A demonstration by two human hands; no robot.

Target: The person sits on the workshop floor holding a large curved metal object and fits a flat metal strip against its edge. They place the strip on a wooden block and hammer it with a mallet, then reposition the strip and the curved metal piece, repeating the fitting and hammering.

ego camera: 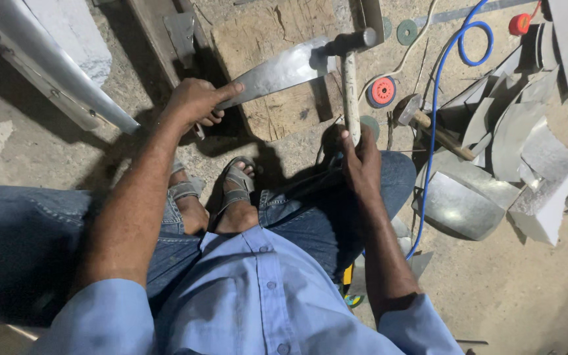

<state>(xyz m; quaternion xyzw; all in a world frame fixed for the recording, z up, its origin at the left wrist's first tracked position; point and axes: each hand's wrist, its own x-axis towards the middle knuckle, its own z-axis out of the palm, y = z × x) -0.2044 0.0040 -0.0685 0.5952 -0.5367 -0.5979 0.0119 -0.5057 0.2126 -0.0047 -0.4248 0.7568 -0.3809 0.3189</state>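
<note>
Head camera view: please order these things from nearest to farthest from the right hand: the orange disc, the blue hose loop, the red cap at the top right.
Measured from the right hand, which holds the hammer handle:
1. Orange disc, on the floor just above the hand.
2. Blue hose loop, farther up and to the right.
3. Red cap, near the top right edge.

Narrow end of the metal blade [283,70] hidden under the left hand [195,102]; how the fingers close beneath it cannot be told. Lower part of the hammer [350,85] handle covered by the right hand [361,164]. Metal pipe [47,62] cut off at the top-left edge. Stack of sheet-metal pieces [527,125] runs out past the right edge. Blue hose [436,118] disappears behind the right arm. Object below the right knee, yellow and dark, too hidden to identify.
</note>
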